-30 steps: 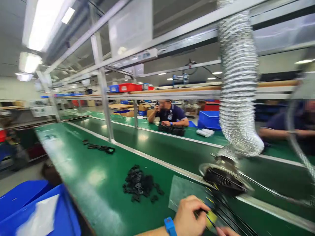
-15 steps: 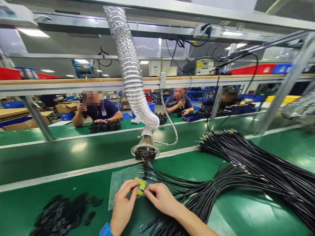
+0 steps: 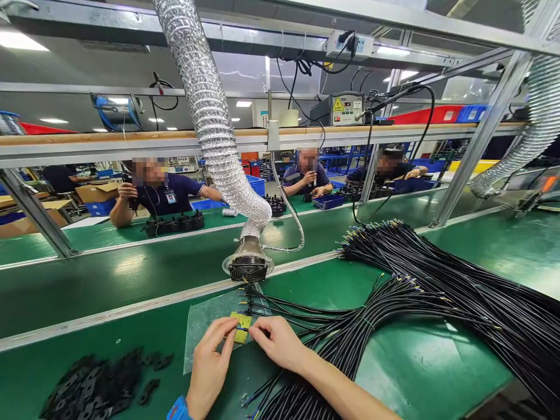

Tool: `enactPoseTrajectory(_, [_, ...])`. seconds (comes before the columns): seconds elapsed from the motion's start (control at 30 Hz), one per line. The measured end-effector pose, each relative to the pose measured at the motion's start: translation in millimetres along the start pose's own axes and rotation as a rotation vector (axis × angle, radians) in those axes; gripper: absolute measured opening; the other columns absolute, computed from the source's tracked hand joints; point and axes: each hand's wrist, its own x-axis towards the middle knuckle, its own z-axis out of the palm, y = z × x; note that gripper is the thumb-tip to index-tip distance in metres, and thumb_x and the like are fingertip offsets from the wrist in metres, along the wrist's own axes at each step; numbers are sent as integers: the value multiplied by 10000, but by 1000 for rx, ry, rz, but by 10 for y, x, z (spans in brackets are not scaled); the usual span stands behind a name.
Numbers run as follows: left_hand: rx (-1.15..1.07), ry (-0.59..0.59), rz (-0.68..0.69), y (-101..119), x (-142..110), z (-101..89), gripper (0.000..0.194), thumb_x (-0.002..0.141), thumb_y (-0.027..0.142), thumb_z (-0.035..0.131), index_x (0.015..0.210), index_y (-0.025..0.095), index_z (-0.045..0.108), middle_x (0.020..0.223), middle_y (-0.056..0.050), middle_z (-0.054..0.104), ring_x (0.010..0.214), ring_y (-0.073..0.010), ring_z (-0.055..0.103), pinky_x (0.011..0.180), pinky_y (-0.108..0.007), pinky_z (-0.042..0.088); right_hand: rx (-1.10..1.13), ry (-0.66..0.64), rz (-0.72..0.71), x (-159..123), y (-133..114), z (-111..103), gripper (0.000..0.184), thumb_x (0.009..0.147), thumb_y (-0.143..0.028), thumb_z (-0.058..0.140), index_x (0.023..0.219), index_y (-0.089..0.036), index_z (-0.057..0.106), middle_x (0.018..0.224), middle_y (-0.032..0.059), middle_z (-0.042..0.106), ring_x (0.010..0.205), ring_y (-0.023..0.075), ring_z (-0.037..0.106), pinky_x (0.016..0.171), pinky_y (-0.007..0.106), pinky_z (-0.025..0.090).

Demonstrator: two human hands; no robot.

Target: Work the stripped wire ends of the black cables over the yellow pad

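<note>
My left hand (image 3: pixel 210 363) and my right hand (image 3: pixel 277 343) meet over a small yellow pad (image 3: pixel 241 326) lying on a clear plastic sheet (image 3: pixel 202 324) on the green bench. Both hands pinch at a thin black cable end (image 3: pixel 245 329) held against the pad. A blue band is on my left wrist. From the pad a bundle of black cables (image 3: pixel 350 338) runs off to the right under my right forearm.
A silver ribbed extraction hose ends in a round intake (image 3: pixel 247 267) just behind the pad. A large heap of black cables (image 3: pixel 446 280) lies at the right. Small black plastic parts (image 3: pixel 94 385) are piled at the left. Three people sit across the conveyor belt (image 3: pixel 131 274).
The view has swung from the left end of the bench round to the front. My hands have stayed together at the yellow pad and have barely shifted.
</note>
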Motion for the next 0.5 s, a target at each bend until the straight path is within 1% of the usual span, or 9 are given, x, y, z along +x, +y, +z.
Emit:
enactPoseTrajectory(0.17, [14,1,28,-8,-9,-1,246,908,355,526,970,233,730,1014,-53,699,949,-192,675,842,-300,564,23,-4,-10,-3,-17,-7,358,927,-293,453,591,-169,446,538,-46,384,522,83,319,503,214,235])
enactPoseTrajectory(0.37, [20,16,101,-21,-10,5,227,916,320,522,988,233,719,1002,-50,703,932,-178,676,825,-264,557,9,-8,-14,7,-42,-21,375,922,-251,443,567,-170,350,527,-57,308,510,73,268,493,226,185])
enactPoseTrajectory(0.5, [6,27,76,1,-4,-2,229,909,336,531,976,229,722,987,-58,704,914,-181,675,802,-262,556,15,-31,-9,8,-46,-23,371,905,-233,463,559,-168,349,523,-58,307,502,69,266,488,230,171])
